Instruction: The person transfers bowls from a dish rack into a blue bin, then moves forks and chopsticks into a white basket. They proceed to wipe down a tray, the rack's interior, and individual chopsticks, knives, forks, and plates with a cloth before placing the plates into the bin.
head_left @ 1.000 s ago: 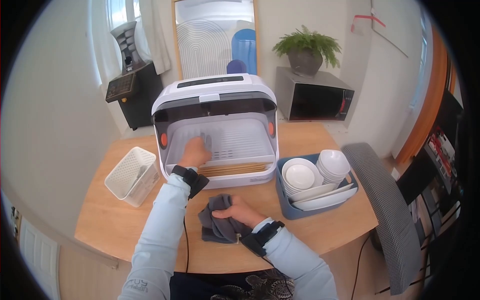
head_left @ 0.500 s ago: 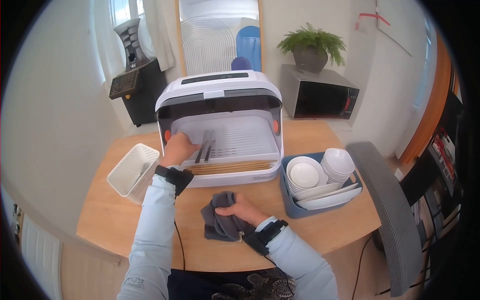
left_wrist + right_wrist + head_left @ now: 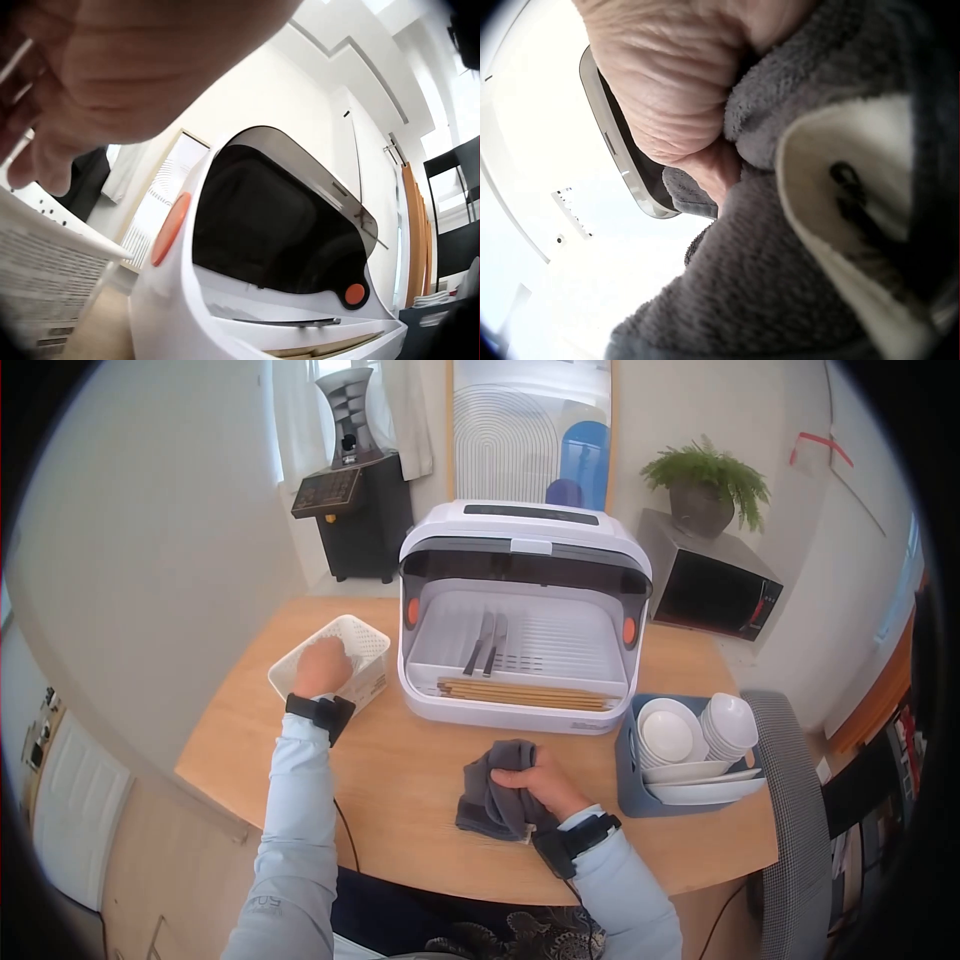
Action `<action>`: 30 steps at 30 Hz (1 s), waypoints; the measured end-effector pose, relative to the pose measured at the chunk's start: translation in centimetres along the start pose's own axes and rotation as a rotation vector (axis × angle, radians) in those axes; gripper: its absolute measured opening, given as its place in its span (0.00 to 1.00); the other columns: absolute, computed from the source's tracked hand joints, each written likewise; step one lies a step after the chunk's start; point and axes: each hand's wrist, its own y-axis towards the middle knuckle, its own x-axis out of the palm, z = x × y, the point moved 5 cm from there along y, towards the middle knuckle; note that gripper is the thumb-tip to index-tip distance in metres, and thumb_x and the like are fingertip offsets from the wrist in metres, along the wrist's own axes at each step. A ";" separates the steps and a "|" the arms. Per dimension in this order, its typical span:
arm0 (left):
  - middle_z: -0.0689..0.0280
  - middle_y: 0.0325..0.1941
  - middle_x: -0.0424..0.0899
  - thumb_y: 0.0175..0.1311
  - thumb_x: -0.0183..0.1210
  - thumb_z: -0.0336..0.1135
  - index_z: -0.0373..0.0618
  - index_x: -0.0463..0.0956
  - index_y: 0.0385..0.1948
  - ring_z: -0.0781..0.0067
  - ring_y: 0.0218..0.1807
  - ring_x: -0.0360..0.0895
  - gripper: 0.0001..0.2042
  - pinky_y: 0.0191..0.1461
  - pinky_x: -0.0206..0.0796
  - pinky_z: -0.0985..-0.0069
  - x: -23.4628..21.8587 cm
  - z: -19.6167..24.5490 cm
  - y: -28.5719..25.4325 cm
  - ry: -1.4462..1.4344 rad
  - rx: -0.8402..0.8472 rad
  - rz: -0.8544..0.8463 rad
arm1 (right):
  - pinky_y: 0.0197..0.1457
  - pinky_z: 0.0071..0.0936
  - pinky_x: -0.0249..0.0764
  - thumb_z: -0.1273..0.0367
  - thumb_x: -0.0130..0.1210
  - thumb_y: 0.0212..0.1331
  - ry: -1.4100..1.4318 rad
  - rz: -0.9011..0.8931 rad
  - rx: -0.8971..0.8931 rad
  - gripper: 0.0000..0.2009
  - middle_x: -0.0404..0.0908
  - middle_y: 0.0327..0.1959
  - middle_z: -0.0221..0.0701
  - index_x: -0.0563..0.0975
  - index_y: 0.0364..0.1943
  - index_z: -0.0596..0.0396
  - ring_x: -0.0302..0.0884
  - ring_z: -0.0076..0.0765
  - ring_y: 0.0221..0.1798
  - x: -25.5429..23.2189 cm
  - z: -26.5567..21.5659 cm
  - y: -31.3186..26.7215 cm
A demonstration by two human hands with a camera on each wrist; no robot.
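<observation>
My left hand [image 3: 322, 666] reaches into the white perforated basket [image 3: 373, 640] at the left, its fingers hidden there in the head view. In the left wrist view its fingertips [image 3: 56, 176] point down at the basket's rim; I cannot tell whether they hold anything. Grey metal shows beside this hand inside the basket. On the table in front of me, my right hand [image 3: 545, 780] grips a bunched dark grey cloth [image 3: 487, 800], whose pale label [image 3: 802, 180] shows up close. Two table knives [image 3: 490, 643] with dark handles lie on the ribbed tray of the white lidded dish cabinet [image 3: 520, 712], behind wooden chopsticks [image 3: 525, 695].
At the right stands a blue tub [image 3: 632, 780] with stacked white bowls [image 3: 732, 725] and plates. The cabinet's dark lid [image 3: 525, 568] is raised. Behind are a microwave [image 3: 720, 585], a potted fern [image 3: 705, 495] and a grey chair [image 3: 795, 810].
My left hand has left the cabinet and moved left into the white basket, leaving two knives on the tray. My right hand keeps its grip on the cloth. The head view has swung left.
</observation>
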 end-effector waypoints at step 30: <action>0.52 0.25 0.81 0.53 0.53 0.24 0.39 0.74 0.23 0.51 0.29 0.80 0.02 0.29 0.69 0.57 -7.2 0.5 -5.6 0.072 0.006 0.361 | 0.49 0.26 0.75 0.72 0.64 0.55 0.103 0.051 0.027 0.16 0.83 0.41 0.33 0.77 0.46 0.66 0.79 0.29 0.41 -0.3 0.0 0.0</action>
